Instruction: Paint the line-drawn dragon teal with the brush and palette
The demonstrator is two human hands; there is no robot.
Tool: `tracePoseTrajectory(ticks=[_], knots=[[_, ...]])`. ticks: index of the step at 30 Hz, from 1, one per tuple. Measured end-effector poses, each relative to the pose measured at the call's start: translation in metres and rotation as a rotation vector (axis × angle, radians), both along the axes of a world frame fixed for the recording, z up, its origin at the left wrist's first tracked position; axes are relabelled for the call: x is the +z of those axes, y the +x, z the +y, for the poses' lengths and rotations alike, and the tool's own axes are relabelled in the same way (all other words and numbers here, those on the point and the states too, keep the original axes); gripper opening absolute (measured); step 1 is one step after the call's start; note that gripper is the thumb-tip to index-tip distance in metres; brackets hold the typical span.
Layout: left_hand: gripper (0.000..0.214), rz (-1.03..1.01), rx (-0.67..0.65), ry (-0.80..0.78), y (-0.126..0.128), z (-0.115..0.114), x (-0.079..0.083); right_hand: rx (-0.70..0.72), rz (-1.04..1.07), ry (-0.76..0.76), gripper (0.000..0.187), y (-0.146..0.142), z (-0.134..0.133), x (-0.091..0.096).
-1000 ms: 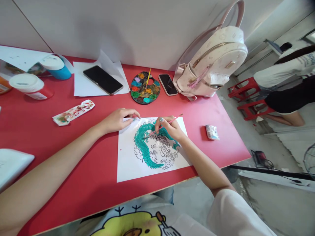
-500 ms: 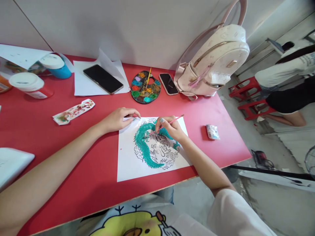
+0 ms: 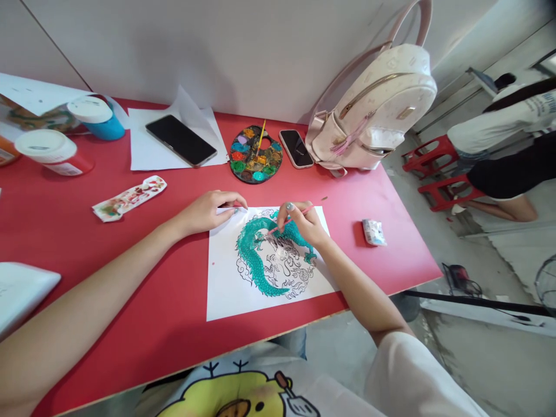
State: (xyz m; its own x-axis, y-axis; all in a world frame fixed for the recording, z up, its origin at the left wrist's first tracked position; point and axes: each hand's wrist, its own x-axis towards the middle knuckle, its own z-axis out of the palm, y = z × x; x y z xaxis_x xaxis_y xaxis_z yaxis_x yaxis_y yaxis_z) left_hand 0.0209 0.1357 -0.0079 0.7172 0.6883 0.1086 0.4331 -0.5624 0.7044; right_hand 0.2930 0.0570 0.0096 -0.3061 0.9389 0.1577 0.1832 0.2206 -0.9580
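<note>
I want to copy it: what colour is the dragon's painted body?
The dragon's painted body is teal green, best seen in the head view.

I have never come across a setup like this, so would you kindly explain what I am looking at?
There is no robot: these are a person's bare hands, seen forward and down from a camera on their head. On the red table lies a sheet with a partly green dragon. The right hand holds a pink brush over it; the left hand rests at the sheet's far left corner. Beyond are a palette, two phones and a backpack.
</note>
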Motion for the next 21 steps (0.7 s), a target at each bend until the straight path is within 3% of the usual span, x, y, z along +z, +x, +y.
tracePoseTrajectory(ticks=[5,10,16,21], knots=[[0.028,-0.017,0.044,-0.02,0.0,-0.002,0.002,-0.113,-0.009,0.12,0.066,0.009,0.003,0.009],[0.032,-0.04,0.1,-0.112,-0.001,-0.005,0.006,-0.218,-0.037,0.23,0.05,0.024,-0.008,0.013],[0.045,-0.148,0.229,-0.174,-0.007,-0.019,0.007,-0.254,-0.118,0.246,0.034,0.035,-0.057,0.009],[0.056,-0.249,0.396,-0.254,-0.014,-0.045,0.004,-0.542,-0.203,0.248,0.035,0.049,-0.105,-0.005]])
